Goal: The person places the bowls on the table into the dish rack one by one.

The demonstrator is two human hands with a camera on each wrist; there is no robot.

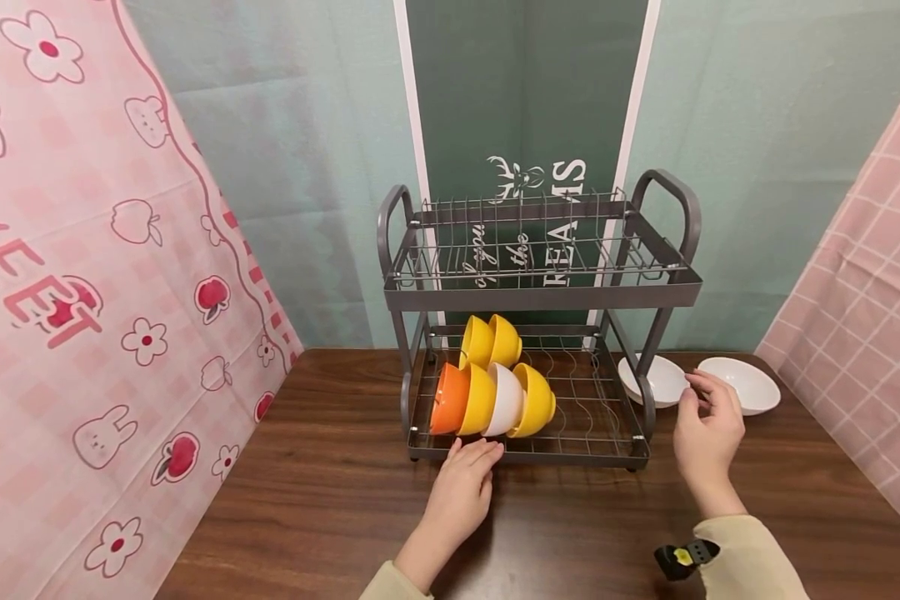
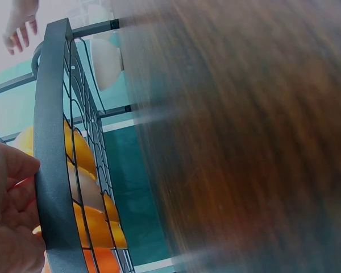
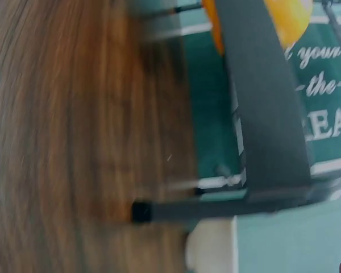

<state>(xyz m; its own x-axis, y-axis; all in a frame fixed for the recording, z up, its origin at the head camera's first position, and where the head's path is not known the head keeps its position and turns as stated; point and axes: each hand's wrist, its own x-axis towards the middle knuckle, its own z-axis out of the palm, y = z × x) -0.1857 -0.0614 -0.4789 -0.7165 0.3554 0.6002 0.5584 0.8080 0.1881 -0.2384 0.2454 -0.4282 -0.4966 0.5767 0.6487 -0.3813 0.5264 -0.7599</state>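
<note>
A dark grey two-tier dish rack (image 1: 540,297) stands on the wooden table. On its lower tier, toward the left, small bowls lean on edge: an orange bowl (image 1: 448,402), a white bowl (image 1: 506,402) and several yellow bowls (image 1: 537,402). My left hand (image 1: 461,487) rests its fingers on the lower front rail (image 2: 52,170), just before the bowls. To the right of the rack, my right hand (image 1: 711,433) hovers with loosely bent fingers and nothing visible in them. Beyond it lie two white dishes, one left (image 1: 663,382) and one right (image 1: 750,387). The right wrist view barely catches a fingertip.
The upper tier (image 1: 510,250) has wire slots and a curved handle (image 1: 678,208) at its right end. A pink patterned cloth (image 1: 142,333) hangs at the left, a pink checked one (image 1: 870,292) at the right, and a green curtain (image 1: 322,167) behind.
</note>
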